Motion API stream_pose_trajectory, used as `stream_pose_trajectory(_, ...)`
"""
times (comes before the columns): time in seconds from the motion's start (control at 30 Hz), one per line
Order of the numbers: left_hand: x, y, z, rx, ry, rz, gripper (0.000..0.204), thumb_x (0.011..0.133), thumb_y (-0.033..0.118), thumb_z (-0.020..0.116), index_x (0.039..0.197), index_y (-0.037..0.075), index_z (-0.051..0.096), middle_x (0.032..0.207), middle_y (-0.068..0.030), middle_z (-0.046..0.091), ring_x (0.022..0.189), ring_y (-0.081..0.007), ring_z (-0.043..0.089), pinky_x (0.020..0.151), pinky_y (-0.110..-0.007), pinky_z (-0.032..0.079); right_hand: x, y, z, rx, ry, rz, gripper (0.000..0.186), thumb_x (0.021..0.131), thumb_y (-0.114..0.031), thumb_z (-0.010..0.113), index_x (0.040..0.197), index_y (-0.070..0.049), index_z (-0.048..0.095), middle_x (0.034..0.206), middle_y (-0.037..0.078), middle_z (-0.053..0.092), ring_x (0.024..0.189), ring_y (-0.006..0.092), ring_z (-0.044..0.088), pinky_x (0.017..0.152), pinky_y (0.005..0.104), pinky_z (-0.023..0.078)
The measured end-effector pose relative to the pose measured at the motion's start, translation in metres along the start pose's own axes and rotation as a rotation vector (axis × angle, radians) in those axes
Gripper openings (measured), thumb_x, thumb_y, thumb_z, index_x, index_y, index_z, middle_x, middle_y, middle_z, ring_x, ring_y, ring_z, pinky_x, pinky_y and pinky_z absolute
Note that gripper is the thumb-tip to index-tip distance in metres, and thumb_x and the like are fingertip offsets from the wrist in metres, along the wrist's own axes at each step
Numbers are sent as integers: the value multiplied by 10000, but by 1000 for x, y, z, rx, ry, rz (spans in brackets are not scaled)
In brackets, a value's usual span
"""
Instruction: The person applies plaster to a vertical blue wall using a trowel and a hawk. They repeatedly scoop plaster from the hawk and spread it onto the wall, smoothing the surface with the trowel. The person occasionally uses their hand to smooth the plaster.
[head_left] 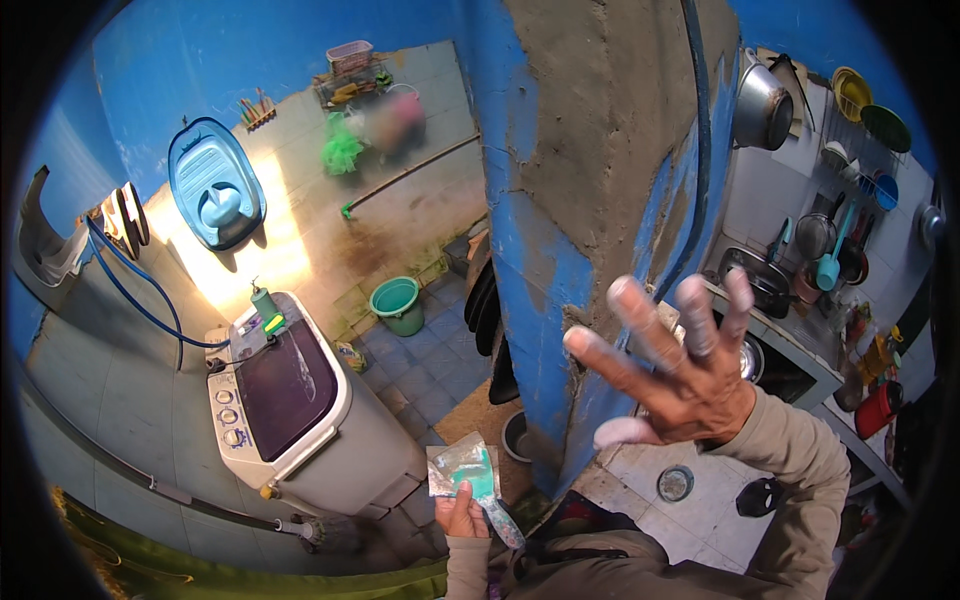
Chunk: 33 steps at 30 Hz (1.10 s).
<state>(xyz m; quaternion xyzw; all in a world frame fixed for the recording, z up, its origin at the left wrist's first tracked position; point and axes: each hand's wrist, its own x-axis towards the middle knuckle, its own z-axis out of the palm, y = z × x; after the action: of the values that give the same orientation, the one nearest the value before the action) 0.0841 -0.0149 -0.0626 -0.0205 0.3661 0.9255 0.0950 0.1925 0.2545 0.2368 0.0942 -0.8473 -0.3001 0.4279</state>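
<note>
Low in the middle, my left hand [462, 515] is closed around a teal putty knife [503, 520] and a flat, square, greyish-white piece behind it, smeared pale. Its thumb presses on the teal part. My right hand [690, 375] is raised with fingers spread and holds nothing; whitish powder or paste coats its fingertips. It is in front of the right side of a wall corner [590, 180], whose blue paint is broken by rough grey patches. Whether the fingers touch the wall I cannot tell.
At left stands a washing machine [290, 390] with a dark lid; a green bucket [398, 305] sits behind it. A blue basin [217, 185] hangs on the wall. To the right are a sink [757, 280] and hanging utensils. A round container [675, 483] rests on the floor.
</note>
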Motion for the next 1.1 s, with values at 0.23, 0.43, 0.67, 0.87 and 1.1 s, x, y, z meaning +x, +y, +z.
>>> stream_pose_trajectory(0.23,-4,7,1,11,3,10,506,899,-89,606,1368,13,446,1223,-106,606,1044,-177,623,900,-312,531,13,-8,-4,-220,-5,-53,753,967,-705,166,1324,-239,637,1546,-27,412,1524,316,45,1178,650,-32)
stream_pose_trajectory(0.43,-8,5,3,-15,21,37,499,903,-88,603,1367,11,447,1234,-112,603,1046,-180,625,899,-312,533,-4,-22,-3,-85,-147,-191,750,977,-684,181,1304,-198,650,1556,-53,394,1527,237,61,1194,620,-54)
stream_pose_trajectory(0.67,-15,7,2,-41,41,33,480,912,-88,590,1361,13,453,1214,-113,615,1025,-178,636,872,-309,551,-27,-14,11,343,-39,284,794,934,-744,256,1503,-215,418,1574,232,303,1492,449,130,1158,632,54)
stream_pose_trajectory(0.87,-6,10,-4,67,-3,23,412,920,-27,632,1304,28,494,1115,-65,644,892,-103,642,736,-220,547,-15,-51,52,474,187,553,892,869,-827,258,1564,-268,290,1592,293,196,1479,504,93,1115,695,82)
stream_pose_trajectory(1.1,-16,13,11,76,52,69,412,919,-23,632,1304,27,495,1118,-70,648,910,-120,649,778,-246,553,-48,-80,64,524,15,599,966,869,-827,245,1561,-153,292,1578,302,226,1469,512,116,1118,689,77)
